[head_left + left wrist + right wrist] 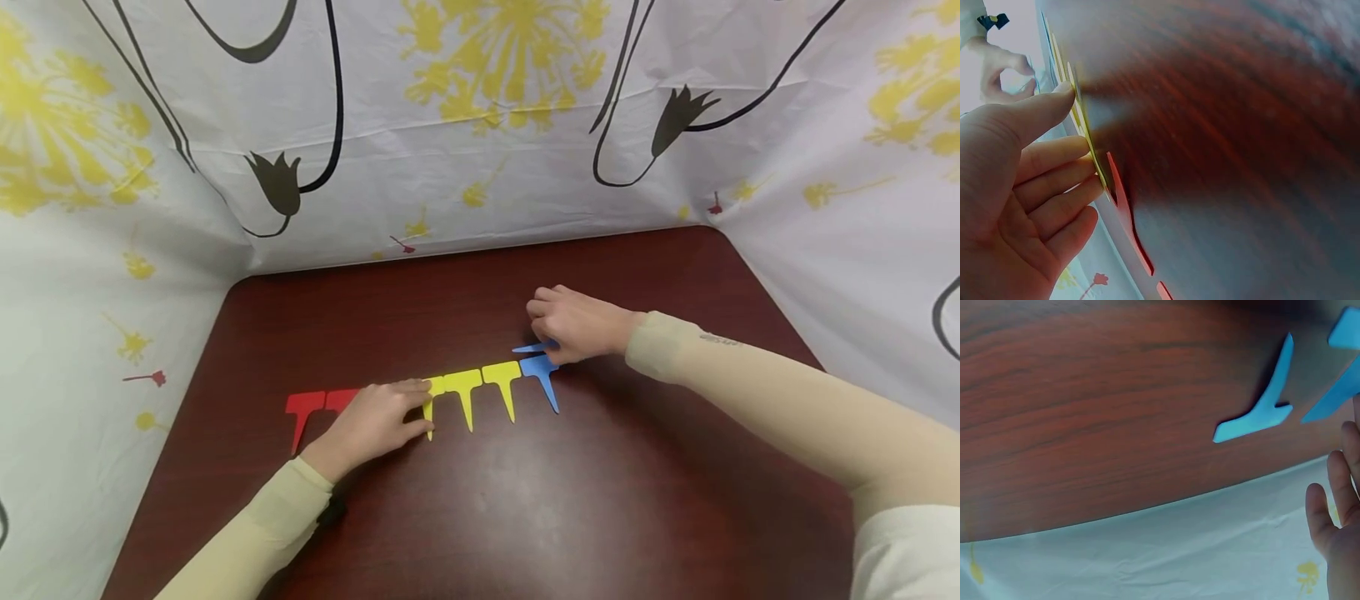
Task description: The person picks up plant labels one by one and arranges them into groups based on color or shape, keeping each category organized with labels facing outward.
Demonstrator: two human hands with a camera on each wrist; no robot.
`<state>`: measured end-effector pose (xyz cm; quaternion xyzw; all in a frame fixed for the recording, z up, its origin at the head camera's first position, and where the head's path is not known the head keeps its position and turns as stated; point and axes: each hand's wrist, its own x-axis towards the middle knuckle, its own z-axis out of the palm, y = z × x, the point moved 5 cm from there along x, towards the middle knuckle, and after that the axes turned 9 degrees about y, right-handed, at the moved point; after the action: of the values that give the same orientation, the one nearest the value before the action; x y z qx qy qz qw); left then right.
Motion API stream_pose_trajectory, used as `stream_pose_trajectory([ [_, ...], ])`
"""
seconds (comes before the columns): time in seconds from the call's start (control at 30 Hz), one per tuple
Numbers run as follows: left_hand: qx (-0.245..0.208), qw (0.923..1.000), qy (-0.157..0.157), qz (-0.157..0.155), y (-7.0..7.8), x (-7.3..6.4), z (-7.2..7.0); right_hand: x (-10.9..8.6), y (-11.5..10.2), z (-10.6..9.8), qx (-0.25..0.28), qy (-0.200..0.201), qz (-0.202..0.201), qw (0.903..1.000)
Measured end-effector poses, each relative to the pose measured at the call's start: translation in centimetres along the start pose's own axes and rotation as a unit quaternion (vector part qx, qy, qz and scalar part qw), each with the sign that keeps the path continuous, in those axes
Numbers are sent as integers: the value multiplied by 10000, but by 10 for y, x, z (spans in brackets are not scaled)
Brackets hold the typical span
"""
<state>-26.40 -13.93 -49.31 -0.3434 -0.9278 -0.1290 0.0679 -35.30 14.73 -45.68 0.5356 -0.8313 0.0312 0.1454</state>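
Observation:
T-shaped plant labels lie side by side in a row: red labels [305, 403] at the left, several yellow labels [463, 383], then a blue label [540, 367]. My left hand [375, 423] rests over the row where red meets yellow. Its thumb [1054, 103] and extended fingertips touch a yellow label [1090, 147]. Just behind the row's right end, my right hand [576, 323] pinches another blue label [531, 348], its pointed stem sticking out to the left. That hand partly hides the blue labels. In the right wrist view a further blue label [1260, 417] lies on the table.
A dark reddish wooden table [465, 517] with rounded back corners carries the labels. White fabric [450, 183] printed with yellow flowers and dark stems hangs round its back and sides. Red labels [1125, 215] lie under and beside the left hand.

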Motion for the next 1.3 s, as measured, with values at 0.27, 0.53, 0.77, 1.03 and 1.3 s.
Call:
stream_pose_trajectory([
  [0.27,-31,10000,32,-23,1,-1,-1,-31,-12,-7,54,-74,-228,9997],
  [0.53,-69,9999,90,40,1,0,-2,-53,-20,-1,77,-96,-307,9995],
  [0.77,-93,9999,48,-10,1,0,-2,-60,-20,-2,174,-64,-74,9998],
  [1.03,-111,9999,67,-36,2,1,-1,-81,-9,-14,677,-254,2607,9627],
  [1.3,-153,9998,121,-29,2,0,1,-99,-24,-10,1024,-419,3989,9103],
])
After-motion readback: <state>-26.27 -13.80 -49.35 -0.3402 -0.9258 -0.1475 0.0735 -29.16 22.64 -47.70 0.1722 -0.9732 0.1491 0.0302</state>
